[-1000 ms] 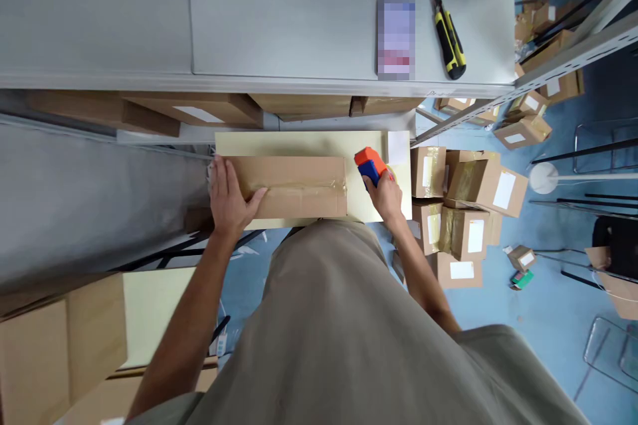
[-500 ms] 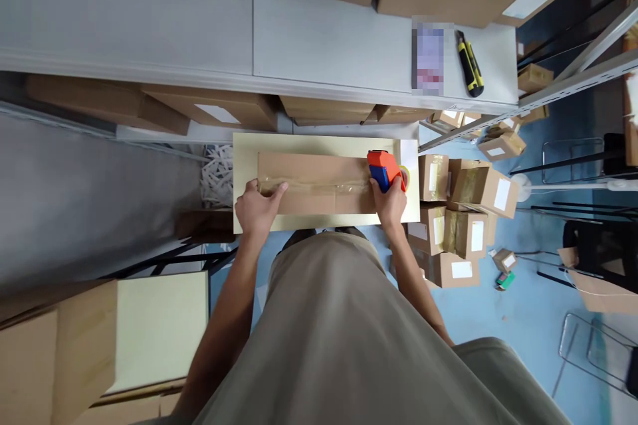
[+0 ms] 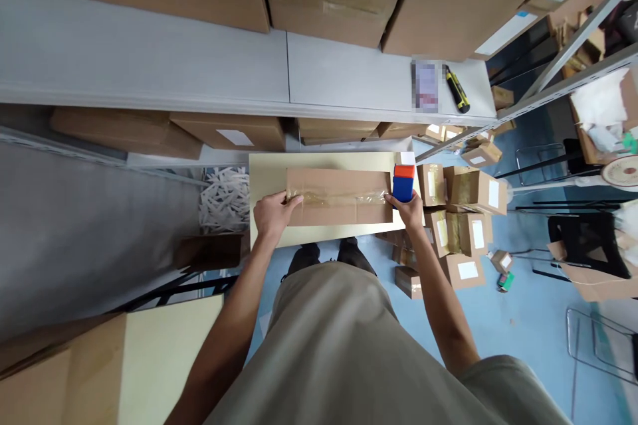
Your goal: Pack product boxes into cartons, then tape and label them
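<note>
A long, flat cardboard box (image 3: 326, 212) lies on a pale yellow tabletop (image 3: 266, 165), with clear tape running along its middle seam. My left hand (image 3: 272, 216) grips the box's left end, thumb on top near the tape and fingers curled at the side. At the opposite end, my right hand (image 3: 411, 211) is closed on an orange and blue tape dispenser (image 3: 403, 187). The right thumb touches the end of the tape at the box's right edge. Most of the dispenser's grip is hidden by the hand.
Beyond the tabletop rises a grey shelf (image 3: 199, 70) bearing large cartons (image 3: 329, 0). A yellow and black utility knife (image 3: 456, 89) lies on it beside a blurred purple item (image 3: 425, 86). Labelled boxes (image 3: 481, 192) are stacked on the right. Shredded white paper (image 3: 224, 199) is at left.
The dispenser has turned in my right hand and now stands beside the box's right end rather than over it. The left hand still holds the left end. The camera view has shifted.
</note>
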The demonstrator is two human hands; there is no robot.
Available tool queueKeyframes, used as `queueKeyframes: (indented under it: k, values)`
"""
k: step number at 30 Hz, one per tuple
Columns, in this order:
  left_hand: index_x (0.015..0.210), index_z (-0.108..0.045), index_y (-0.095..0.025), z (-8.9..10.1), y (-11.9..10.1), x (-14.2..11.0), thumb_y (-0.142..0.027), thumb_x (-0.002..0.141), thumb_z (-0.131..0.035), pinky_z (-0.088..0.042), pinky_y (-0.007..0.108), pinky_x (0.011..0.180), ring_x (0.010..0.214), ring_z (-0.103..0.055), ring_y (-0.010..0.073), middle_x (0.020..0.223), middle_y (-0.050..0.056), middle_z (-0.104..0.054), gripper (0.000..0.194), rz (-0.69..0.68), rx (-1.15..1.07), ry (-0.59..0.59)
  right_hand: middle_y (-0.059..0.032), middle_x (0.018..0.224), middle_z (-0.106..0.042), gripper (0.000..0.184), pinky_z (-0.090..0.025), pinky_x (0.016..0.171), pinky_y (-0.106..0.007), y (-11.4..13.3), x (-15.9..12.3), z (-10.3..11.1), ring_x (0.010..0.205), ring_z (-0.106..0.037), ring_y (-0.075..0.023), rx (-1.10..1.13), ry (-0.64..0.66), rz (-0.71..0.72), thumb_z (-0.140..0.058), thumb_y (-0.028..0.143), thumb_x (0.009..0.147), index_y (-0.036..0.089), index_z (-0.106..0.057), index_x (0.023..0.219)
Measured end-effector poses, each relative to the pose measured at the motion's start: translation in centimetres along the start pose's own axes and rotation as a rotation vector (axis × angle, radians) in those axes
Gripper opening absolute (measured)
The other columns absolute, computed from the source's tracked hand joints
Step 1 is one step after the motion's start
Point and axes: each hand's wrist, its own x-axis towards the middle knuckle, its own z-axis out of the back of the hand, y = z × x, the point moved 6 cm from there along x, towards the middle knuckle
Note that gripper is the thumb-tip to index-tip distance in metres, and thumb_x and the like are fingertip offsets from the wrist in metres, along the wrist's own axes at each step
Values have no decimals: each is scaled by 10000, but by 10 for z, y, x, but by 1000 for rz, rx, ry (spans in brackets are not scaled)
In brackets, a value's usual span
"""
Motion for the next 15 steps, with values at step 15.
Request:
queueKeyframes:
  k: [15]
  values:
    - [822, -637, -263, -98, 62, -51, -386, 913, -768, -561, 455, 953, 1039, -779, 362, 948, 123, -798, 201, 111, -165, -264, -114, 1014, -811, 336, -631, 923, -427, -62, -34, -63, 1116, -740, -332, -171, 202, -15, -610, 629, 936, 306, -526, 972]
